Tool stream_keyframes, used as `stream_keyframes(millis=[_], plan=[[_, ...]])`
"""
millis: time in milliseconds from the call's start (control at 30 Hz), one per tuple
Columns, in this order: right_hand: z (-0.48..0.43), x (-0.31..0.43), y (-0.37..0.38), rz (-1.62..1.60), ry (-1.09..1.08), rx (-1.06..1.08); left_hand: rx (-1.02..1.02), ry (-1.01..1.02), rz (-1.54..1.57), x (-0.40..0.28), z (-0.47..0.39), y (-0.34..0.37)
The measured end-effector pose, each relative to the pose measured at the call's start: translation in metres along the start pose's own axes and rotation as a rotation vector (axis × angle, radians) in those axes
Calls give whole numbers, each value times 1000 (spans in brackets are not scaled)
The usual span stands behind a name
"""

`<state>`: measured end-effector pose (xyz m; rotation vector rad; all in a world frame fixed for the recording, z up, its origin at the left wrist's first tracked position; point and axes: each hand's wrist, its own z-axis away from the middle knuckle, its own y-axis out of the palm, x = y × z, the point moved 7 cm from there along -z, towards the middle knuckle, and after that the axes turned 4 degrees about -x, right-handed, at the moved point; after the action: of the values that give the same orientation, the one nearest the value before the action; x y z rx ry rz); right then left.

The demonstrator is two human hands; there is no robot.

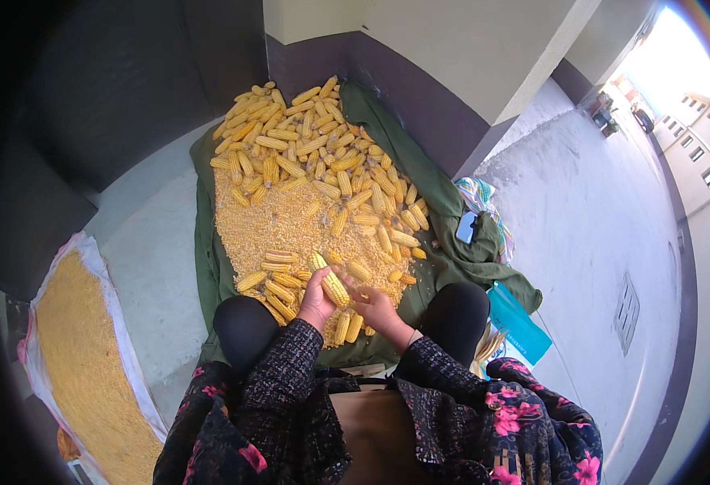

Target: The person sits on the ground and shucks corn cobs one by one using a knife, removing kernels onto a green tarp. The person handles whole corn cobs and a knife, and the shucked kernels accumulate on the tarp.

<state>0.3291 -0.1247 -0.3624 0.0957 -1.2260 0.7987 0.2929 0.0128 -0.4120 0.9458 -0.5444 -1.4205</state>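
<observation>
My left hand (320, 298) is closed around a yellow corn cob (329, 281), held tilted above the pile between my knees. Close to the cob's right side is my right hand (379, 310), its fingers partly blurred; whether they touch the cob is unclear. Under both hands, loose corn kernels (264, 224) lie spread on a dark green cloth (440, 200). Several cobs (279, 294) lie grouped just left of my left hand, and a few more (349, 327) lie below the hands. A large heap of cobs (306, 133) covers the far part of the cloth.
A phone (466, 227) lies on the cloth's right side, beside a striped fabric (488, 200). A teal bag (519, 327) is by my right knee. At the left, a white sheet (103, 273) holds grain. A wall corner (452, 121) stands behind the heap.
</observation>
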Motion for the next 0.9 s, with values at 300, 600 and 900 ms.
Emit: stream_keyframes(millis=[300,600,900], plan=[[105,289,-51,-692,-729,272,-30,151,19,-56,39,-33],[238,390,-47,-605,-1512,628,-170,100,-196,-43,50,-46],[280,385,-37,-382,-1524,682,-328,230,-98,-47,63,-69]])
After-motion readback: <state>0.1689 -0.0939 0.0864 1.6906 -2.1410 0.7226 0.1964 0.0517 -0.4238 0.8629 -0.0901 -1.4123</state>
